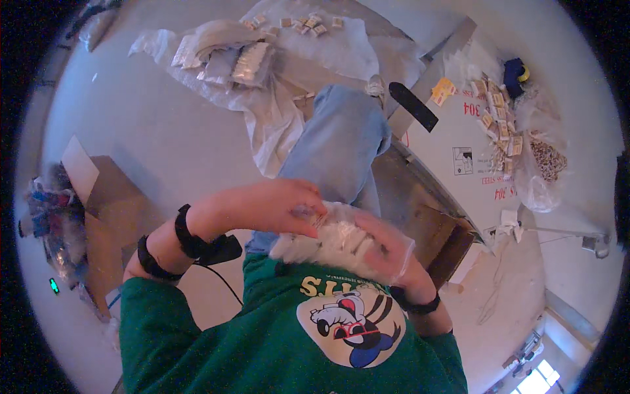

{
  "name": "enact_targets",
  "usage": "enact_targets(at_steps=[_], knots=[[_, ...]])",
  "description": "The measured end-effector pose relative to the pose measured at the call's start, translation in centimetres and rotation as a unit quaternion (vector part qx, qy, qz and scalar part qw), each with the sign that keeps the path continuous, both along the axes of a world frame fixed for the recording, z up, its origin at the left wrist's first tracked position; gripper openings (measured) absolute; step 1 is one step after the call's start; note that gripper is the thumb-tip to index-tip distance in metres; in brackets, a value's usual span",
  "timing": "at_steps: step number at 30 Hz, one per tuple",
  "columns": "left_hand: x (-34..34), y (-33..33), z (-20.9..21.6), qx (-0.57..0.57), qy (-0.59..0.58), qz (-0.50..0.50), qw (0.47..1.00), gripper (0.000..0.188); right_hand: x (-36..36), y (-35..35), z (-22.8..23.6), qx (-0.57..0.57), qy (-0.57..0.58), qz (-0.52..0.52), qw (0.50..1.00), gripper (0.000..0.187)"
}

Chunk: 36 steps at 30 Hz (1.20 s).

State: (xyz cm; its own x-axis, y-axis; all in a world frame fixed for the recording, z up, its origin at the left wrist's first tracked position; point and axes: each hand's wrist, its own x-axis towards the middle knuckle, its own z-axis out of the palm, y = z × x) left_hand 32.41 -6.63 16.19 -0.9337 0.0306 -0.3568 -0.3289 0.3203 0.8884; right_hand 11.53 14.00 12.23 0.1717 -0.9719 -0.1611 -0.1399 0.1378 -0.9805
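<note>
Clear bag of white packets (335,246), above the lap (338,148) | right grip (386,244) clamped on its right end (seen through film) | left grip (298,207) curled at its left end, blurred, hold cannot be told | white-topped desk (436,141) to the right

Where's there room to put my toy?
The white board looks bare between the black strip and the small packets. So does the pale surface between the cardboard box and the plastic sheet. It's crowded where packets lie beside the clear bag.
</note>
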Motion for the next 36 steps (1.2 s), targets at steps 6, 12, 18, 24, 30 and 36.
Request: enact_targets(at_steps=[6,12,18,24,30,36], knots=[[0.3,1.1,-1.6,-0.066,0.001,0.135,0.989,0.033,0.2,0.2,-0.7,-0.085,0.029,0.006,0.996,0.058],[-1.0,1.3,-3.5,-0.106,0.026,0.111,0.988,0.025,-0.1,-1.0,1.1,-0.069,0.057,0.041,0.995,0.057],[-2.1,2.1,-4.6,-0.096,-0.04,0.145,0.984,0.021,0.1,-0.9,0.8,-0.039,0.05,0.032,0.997,0.058],[-3.1,2.0,-4.1,-0.072,-0.061,0.207,0.974,0.014,0.1,-1.9,1.0,-0.033,0.038,0.051,0.997,0.062],[-0.7,0.1,-6.6,0.339,-0.002,0.36,0.869,0.035,-0.6,-1.5,-0.2,0.042,-0.023,0.046,0.998,0.064],[2.8,-1.1,-5.5,0.401,0.035,0.182,0.897,0.07,-0.7,-1.2,-0.8,0.087,-0.089,0.028,0.992,0.08]])
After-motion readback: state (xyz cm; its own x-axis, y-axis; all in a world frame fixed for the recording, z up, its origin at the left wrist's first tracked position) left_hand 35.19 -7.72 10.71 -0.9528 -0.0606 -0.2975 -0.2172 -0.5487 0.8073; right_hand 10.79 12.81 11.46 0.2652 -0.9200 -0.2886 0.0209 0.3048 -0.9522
